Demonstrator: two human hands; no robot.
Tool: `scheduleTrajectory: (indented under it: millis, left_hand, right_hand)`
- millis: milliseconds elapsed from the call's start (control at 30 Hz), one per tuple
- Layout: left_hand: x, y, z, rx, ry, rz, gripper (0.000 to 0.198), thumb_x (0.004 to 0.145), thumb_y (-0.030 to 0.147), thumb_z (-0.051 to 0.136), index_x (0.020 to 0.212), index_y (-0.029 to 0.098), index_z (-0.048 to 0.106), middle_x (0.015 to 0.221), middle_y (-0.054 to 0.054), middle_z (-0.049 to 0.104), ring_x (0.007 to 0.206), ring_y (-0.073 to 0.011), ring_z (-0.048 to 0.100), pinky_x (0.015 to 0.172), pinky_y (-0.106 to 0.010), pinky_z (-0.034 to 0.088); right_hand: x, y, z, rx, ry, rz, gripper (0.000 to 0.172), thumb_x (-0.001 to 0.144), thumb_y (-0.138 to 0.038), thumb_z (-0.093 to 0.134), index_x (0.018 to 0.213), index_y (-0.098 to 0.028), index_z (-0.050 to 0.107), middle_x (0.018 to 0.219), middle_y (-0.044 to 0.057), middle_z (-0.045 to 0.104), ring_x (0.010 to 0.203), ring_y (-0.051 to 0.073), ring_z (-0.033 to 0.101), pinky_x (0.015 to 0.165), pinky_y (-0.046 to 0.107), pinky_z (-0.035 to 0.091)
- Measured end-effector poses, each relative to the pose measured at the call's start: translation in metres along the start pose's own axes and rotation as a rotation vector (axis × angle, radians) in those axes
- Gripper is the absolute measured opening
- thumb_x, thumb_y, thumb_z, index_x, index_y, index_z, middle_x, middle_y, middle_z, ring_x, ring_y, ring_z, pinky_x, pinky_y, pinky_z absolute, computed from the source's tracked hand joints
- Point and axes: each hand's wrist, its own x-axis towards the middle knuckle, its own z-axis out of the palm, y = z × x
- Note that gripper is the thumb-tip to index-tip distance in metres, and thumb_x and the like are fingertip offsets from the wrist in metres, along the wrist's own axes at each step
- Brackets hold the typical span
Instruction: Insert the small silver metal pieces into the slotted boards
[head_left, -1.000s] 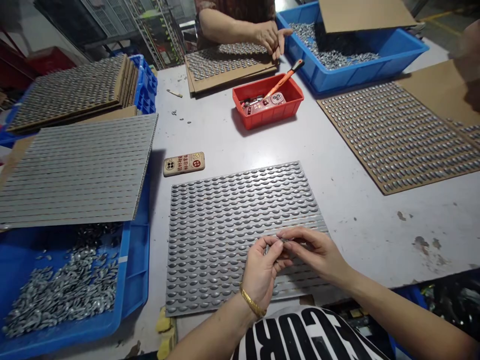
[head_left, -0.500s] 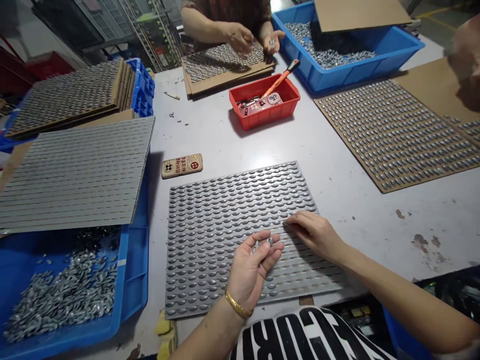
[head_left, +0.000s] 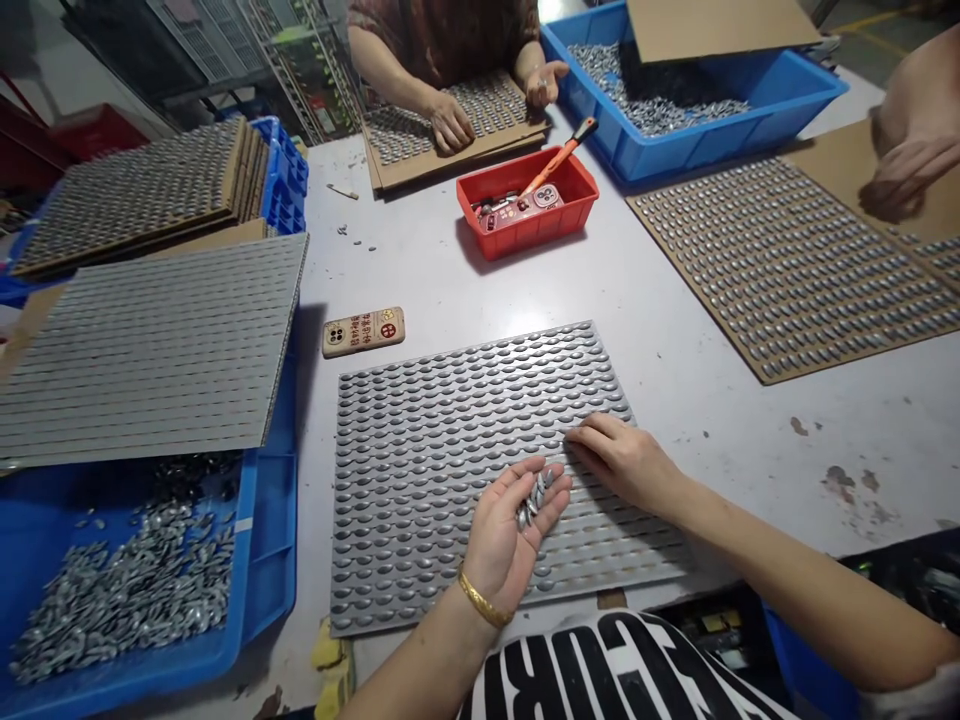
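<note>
The person's left hand [head_left: 506, 535] is lying palm up just above the lower edge of a sheet of metal pieces [head_left: 450, 450], its grip loosely cupped and holding a small cluster of oblong silver pieces [head_left: 534, 498]. About six are showing, though the exact count is hard to tell. Their long axes are running roughly along the fingers, tilting from lower left to upper right in the view.

The person's right hand [head_left: 619, 460] is reaching in from the right with its fingers [head_left: 592, 432] on the sheet's lower rows, the grip narrow; whether it is pinching a piece cannot be told. The sheet's pieces are sitting in tight rows, their long axes running left to right.

The hands are no longer pinched together as they were a second ago, and the left one has opened.

Across the desk [head_left: 712, 470], a co-worker's hand [head_left: 450, 125] is pressing on a cardboard sheet [head_left: 450, 130] of pieces, while the other hand [head_left: 544, 85] is lying open. Another person's hand [head_left: 900, 175] is hovering at the right edge. Two blue crates [head_left: 251, 540] [head_left: 750, 120] are holding loose pieces, one red tray [head_left: 525, 225] is holding an orange-handled tool [head_left: 562, 155], and one phone [head_left: 364, 332] is lying beside the sheet.
</note>
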Motion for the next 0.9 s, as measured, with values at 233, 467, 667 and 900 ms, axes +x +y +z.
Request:
scheduleTrajectory:
  millis: [233,467,667,900]
  left_hand:
    - [0.002,-0.004,0.008,0.004,-0.015,0.034,0.023,0.084,0.018,0.059,0.105,0.011,0.063,0.109,-0.012,0.067,0.098,-0.0192,0.065,0.097,-0.04,0.049]
    - [0.003,-0.007,0.011,0.066,-0.041,-0.023,0.02,0.081,0.015,0.06,0.101,0.011,0.064,0.104,-0.012,0.068,0.094,-0.0185,0.066,0.097,-0.037,0.049]
    - [0.003,-0.008,0.014,0.157,0.018,-0.023,0.029,0.076,0.016,0.069,0.103,0.012,0.058,0.105,-0.015,0.069,0.088,-0.0182,0.069,0.083,-0.028,0.054]
    - [0.004,-0.014,0.015,0.207,0.011,-0.01,0.031,0.071,0.023,0.076,0.092,0.014,0.055,0.081,-0.007,0.07,0.065,-0.0119,0.067,0.062,-0.02,0.052]
  right_hand:
    - [-0.004,-0.022,-0.013,0.255,0.014,-0.112,0.03,0.09,-0.019,0.052,0.119,-0.025,0.058,0.105,0.009,0.06,0.094,0.022,0.056,0.077,0.036,0.05]
    - [-0.015,-0.016,-0.017,0.552,0.048,0.061,0.011,0.09,-0.02,0.052,0.094,-0.022,0.062,0.091,0.006,0.063,0.087,0.018,0.059,0.076,0.033,0.051]
    - [-0.028,0.01,-0.016,0.49,0.14,0.356,0.011,0.089,-0.029,0.056,0.091,-0.021,0.063,0.084,0.003,0.066,0.076,0.017,0.061,0.068,0.03,0.049]
    - [-0.013,0.012,-0.009,0.312,0.113,0.208,0.013,0.091,-0.025,0.051,0.09,-0.021,0.064,0.083,0.005,0.065,0.076,0.018,0.06,0.068,0.031,0.05]
